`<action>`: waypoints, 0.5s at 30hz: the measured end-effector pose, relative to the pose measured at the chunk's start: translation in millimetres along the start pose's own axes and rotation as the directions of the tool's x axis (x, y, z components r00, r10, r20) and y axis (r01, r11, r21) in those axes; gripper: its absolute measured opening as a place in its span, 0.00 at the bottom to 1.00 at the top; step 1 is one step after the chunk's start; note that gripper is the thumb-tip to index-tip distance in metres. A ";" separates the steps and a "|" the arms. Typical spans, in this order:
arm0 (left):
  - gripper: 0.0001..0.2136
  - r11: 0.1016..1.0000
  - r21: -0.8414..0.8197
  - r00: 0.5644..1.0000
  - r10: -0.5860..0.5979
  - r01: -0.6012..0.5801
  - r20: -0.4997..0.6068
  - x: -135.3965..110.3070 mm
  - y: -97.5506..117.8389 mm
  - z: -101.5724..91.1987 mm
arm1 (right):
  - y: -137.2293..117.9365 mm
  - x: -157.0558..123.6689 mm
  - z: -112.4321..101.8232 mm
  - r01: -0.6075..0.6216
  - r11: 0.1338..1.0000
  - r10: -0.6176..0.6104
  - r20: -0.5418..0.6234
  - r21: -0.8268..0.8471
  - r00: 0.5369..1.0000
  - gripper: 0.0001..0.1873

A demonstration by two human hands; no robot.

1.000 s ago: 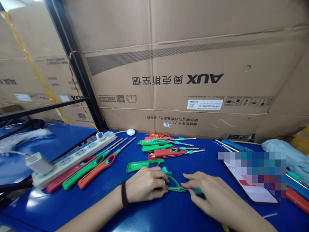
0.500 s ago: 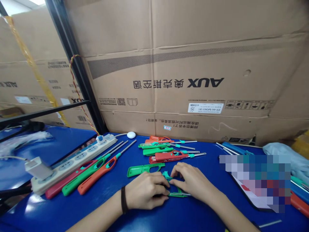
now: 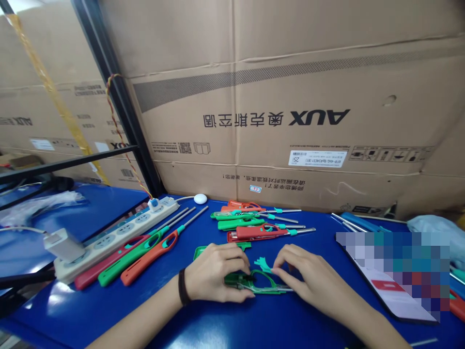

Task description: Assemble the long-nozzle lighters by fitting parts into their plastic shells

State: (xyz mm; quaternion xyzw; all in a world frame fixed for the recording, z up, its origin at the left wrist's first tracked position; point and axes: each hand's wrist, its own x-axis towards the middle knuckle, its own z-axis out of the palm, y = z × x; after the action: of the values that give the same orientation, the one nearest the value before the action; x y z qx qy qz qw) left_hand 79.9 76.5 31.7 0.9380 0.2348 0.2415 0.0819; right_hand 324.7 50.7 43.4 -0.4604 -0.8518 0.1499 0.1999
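Note:
An opened green lighter [image 3: 262, 280] of the long-necked kind lies on the blue table, its inside showing and its metal tube pointing right. My left hand [image 3: 217, 272], with a dark band at the wrist, has its fingers curled round the handle end. Between thumb and forefinger of my right hand [image 3: 304, 269] is a small teal trigger [image 3: 263, 265], held just above the lighter's loop. Another green handle half [image 3: 244, 245] lies behind my left hand, which partly covers it.
Several red, orange and green lighters [image 3: 259, 231] lie behind my hands. More lighters [image 3: 148, 261] rest left beside a white power strip [image 3: 109, 242]. A phone-like device [image 3: 395, 291], partly blurred out, sits at right. A large cardboard box [image 3: 254, 145] stands at the back.
My right hand has shifted slightly right with the teal trigger, uncovering the lighter's loop. My left hand stays on the handle. The view has shifted slightly.

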 end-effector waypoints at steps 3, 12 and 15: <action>0.17 0.999 0.048 0.999 -0.014 0.013 0.028 -0.4 -1.1 -1.5 | -0.2 -8.9 1.3 0.037 0.999 -0.037 0.028 0.015 0.999 0.05; 0.11 0.997 0.007 0.996 0.082 -0.082 0.038 -1.1 2.7 7.5 | -1.6 -8.1 7.6 0.093 0.993 -0.089 0.043 -0.074 0.995 0.07; 0.10 0.994 0.021 0.994 0.102 -0.103 0.027 -0.5 5.5 10.1 | -0.9 -8.7 8.7 0.103 0.991 -0.098 0.069 -0.080 0.993 0.07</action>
State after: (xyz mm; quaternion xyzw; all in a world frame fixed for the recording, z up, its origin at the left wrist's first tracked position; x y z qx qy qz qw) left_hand 86.7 71.0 24.2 0.9528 0.1879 0.2305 0.0619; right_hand 324.2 42.2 34.4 -0.4197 -0.8856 0.1187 0.1598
